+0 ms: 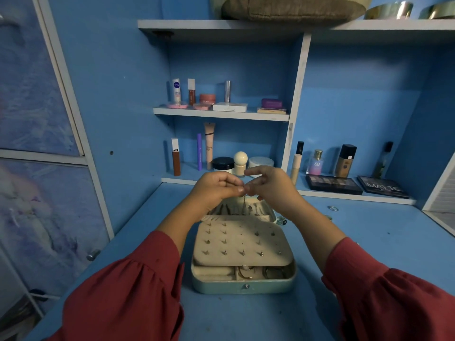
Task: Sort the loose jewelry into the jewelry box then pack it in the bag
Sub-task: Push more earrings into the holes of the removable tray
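Head view — both hands' grips, left hand [216, 187] and right hand [269, 185], pinch a chain [244, 201] over the jewelry box [243, 286].

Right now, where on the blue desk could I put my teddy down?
Bare desk lies left of the open jewelry box, out to the cupboard door, and in front of the box between the red sleeves. Right of it is roomy, though small rings lie there. The shelves are crowded.

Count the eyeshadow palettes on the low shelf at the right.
2, both lying flat and side by side: the left eyeshadow palette, open-faced with pans showing, and the right eyeshadow palette, with lettering on it. None seem hidden.
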Available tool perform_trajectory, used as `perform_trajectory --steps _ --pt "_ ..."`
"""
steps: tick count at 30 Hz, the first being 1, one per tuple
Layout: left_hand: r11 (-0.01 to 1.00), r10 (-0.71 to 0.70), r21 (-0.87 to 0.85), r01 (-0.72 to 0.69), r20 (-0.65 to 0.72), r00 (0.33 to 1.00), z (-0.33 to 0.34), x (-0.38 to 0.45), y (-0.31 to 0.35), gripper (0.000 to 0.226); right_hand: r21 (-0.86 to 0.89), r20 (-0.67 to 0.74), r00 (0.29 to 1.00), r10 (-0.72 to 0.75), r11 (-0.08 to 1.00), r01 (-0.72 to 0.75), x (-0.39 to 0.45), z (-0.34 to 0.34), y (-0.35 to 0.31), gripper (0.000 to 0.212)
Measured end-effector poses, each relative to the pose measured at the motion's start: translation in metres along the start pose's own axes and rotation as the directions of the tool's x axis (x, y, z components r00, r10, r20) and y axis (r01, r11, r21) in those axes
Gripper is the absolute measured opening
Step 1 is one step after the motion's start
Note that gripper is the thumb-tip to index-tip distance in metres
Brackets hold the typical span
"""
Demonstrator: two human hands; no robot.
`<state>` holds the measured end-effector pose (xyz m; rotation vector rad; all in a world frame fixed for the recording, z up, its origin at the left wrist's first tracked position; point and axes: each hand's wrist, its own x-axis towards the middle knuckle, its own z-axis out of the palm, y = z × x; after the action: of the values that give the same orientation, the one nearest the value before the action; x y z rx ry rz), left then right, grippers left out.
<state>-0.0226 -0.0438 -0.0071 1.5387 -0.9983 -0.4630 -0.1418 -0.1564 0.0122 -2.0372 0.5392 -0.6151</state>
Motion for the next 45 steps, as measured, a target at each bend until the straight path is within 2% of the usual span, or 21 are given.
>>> perform_trajectory --steps 9,13,19,23,28,30,33,36,41,45 --pt "0.992 0.063 0.109 -0.057 -0.055 0.996 0.003 0.001 -0.003 0.014 0.152 0.024 0.996 0.082 0.985 -0.085 0.000 0.001 0.002 0.033" --pt "0.990 0.082 0.125 -0.070 -0.091 0.993 0.001 0.002 -0.004 0.017 0.134 0.016 0.994 0.108 0.985 -0.110 -0.001 0.003 0.001 0.032" --pt "0.999 0.050 0.024 -0.048 -0.090 0.995 0.003 0.002 -0.001 0.022 0.190 -0.021 0.996 0.085 0.979 -0.079 -0.002 0.006 -0.001 0.028" --pt "0.999 0.034 0.010 -0.033 -0.151 0.988 0.003 0.004 -0.002 0.022 0.191 -0.058 0.997 0.051 0.981 -0.039 0.000 0.010 0.002 0.025" --pt "0.977 0.021 0.213 0.015 -0.163 0.986 -0.002 0.007 -0.007 0.022 -0.002 -0.058 0.998 0.012 1.000 -0.012 0.005 0.014 0.018 0.006" --pt "0.946 0.032 0.325 0.009 -0.121 0.992 -0.001 0.009 -0.011 0.024 -0.172 -0.035 0.999 -0.024 0.985 0.018 0.007 0.015 0.023 0.012" --pt "0.883 0.039 0.470 -0.013 -0.046 0.998 0.002 0.010 -0.015 0.026 -0.428 0.036 0.997 -0.074 0.900 0.082 0.011 0.018 0.029 0.022" --pt "0.806 0.034 0.592 -0.009 -0.032 0.999 0.004 0.012 -0.017 0.024 -0.588 0.123 0.987 -0.100 0.794 0.154 0.017 0.023 0.032 0.024" --pt "0.666 0.036 0.746 -0.002 -0.029 0.999 0.007 0.019 -0.023 0.030 -0.733 0.152 0.983 -0.107 0.654 0.185 0.027 0.029 0.038 0.030" --pt "0.594 0.023 0.804 -0.006 -0.010 1.000 0.007 0.022 -0.025 0.032 -0.744 0.149 0.984 -0.098 0.645 0.177 0.029 0.031 0.039 0.030"
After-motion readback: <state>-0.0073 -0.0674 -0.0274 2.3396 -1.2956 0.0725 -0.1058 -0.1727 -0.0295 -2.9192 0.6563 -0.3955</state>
